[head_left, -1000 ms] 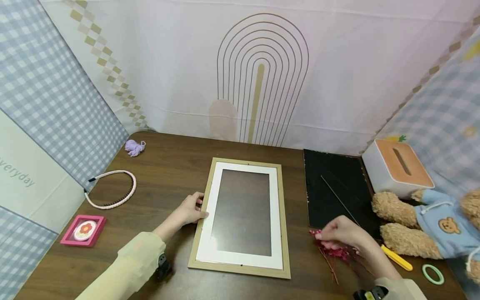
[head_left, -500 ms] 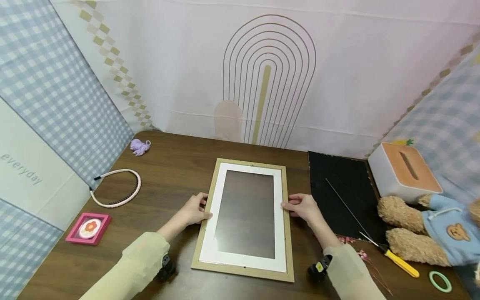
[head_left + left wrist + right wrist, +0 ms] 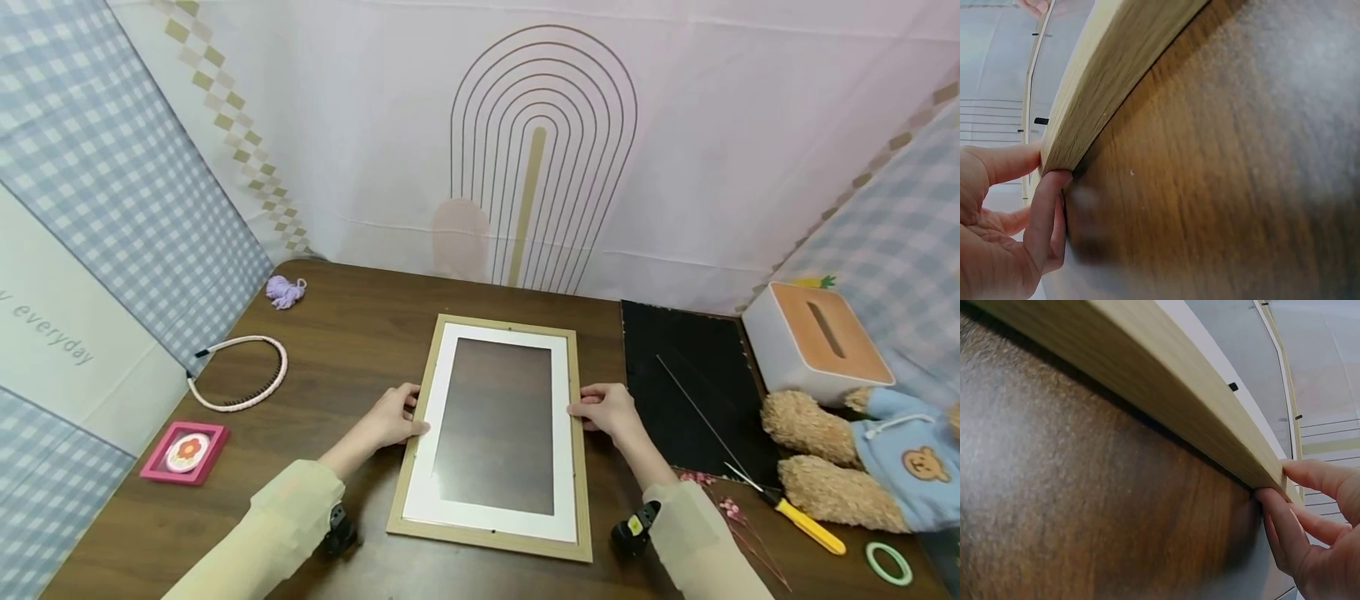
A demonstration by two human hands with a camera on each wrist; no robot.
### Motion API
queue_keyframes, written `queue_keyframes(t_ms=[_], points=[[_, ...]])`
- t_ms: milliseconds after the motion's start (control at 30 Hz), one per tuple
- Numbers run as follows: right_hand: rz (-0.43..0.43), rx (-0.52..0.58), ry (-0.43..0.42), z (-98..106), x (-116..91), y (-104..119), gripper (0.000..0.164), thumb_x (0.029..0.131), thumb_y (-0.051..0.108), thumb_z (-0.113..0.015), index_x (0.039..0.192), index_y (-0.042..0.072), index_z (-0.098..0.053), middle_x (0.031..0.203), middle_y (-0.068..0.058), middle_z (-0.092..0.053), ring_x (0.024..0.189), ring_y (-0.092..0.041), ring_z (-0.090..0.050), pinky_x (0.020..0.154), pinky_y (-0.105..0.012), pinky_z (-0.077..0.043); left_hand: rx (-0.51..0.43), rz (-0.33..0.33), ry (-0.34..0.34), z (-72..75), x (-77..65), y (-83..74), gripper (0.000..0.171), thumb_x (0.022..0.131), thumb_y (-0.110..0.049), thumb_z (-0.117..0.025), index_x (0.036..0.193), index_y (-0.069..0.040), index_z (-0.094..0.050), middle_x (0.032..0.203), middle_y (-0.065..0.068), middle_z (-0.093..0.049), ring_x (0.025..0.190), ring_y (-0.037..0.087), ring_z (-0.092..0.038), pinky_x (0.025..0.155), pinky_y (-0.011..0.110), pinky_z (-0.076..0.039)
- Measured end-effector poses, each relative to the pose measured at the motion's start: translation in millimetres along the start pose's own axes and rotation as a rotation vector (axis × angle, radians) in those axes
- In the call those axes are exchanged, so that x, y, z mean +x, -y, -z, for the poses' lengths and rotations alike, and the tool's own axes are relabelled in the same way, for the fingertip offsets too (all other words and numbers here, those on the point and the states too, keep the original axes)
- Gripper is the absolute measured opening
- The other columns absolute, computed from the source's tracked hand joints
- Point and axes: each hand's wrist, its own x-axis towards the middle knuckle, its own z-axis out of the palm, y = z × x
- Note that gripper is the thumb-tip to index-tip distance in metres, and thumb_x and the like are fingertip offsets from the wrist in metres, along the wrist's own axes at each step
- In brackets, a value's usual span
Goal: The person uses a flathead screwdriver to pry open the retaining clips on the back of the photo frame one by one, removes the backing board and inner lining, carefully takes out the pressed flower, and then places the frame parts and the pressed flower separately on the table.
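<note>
A light wood picture frame (image 3: pixel 583 467) with a white mat (image 3: pixel 442 512) and a dark see-through middle lies on the brown table. My left hand (image 3: pixel 392 417) grips its left side, the thumb over the top edge and the fingers at the outer side. On the opposite side my right hand (image 3: pixel 609 410) pinches the frame likewise. In the left wrist view the fingertips (image 3: pixel 1054 178) meet the frame's lower edge at the table. Small black tabs stick out from the inner edge, one of them a black tab (image 3: pixel 1233 387) in the right wrist view.
To the right lie a black board (image 3: pixel 675 417) with a thin rod on it, pink dried flowers (image 3: pixel 729 508), a yellow-handled screwdriver-like tool (image 3: pixel 810 527), a green ring (image 3: pixel 889 564), a teddy bear (image 3: pixel 847 492) and a tissue box (image 3: pixel 817 350). A headband (image 3: pixel 279 367), purple yarn (image 3: pixel 285 292) and pink box (image 3: pixel 184 452) lie left.
My right hand has let go of the pink dried flowers and moved left to grip the frame's right side. The left hand stays on the frame. The view has shifted slightly.
</note>
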Motion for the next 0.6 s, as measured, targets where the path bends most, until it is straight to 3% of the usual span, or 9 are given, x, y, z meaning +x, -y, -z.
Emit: queue_keyframes(t_ms=[233,400,500,600], points=[[-0.006,0.004,-0.007,6.7,1.4,-2.1,0.042,0.077,0.002,-0.070,0.114,-0.014,-0.056,0.088,-0.019,-0.066,0.062,-0.007,-0.061,0.059,-0.029,-0.058,0.013,-0.001,0.002,-4.6,4.8,-4.6,0.061,0.077,-0.001,-0.070,0.130,0.006,-0.042,0.111,0.020,-0.048,0.091,0.023,-0.056,0.060,0.029,-0.056],[-0.022,0.011,-0.035,11.3,2.6,-3.3,0.040,0.078,0.003,-0.071,0.112,-0.013,-0.058,0.087,-0.017,-0.068,0.062,-0.006,-0.060,0.059,-0.028,-0.058,0.097,-0.052,-0.009,-7.3,8.4,-8.3,0.060,0.077,-0.008,-0.073,0.129,0.006,-0.044,0.111,0.019,-0.049,0.092,0.025,-0.057,0.067,0.031,-0.055],[-0.036,0.022,-0.040,13.3,2.9,-4.0,0.040,0.077,0.003,-0.071,0.112,-0.012,-0.058,0.086,-0.016,-0.068,0.062,-0.006,-0.060,0.058,-0.027,-0.058,0.183,-0.150,-0.068,-8.7,6.4,-10.4,0.065,0.073,-0.016,-0.079,0.127,0.002,-0.047,0.111,0.017,-0.051,0.093,0.024,-0.057,0.076,0.035,-0.053],[-0.042,0.041,-0.037,15.0,3.7,-5.7,0.041,0.077,0.003,-0.071,0.113,-0.012,-0.058,0.086,-0.015,-0.069,0.061,-0.005,-0.060,0.058,-0.027,-0.058,0.287,-0.377,-0.072,-10.2,1.2,-12.8,0.069,0.068,-0.022,-0.083,0.124,0.001,-0.051,0.111,0.015,-0.055,0.094,0.025,-0.055,0.082,0.038,-0.050]])
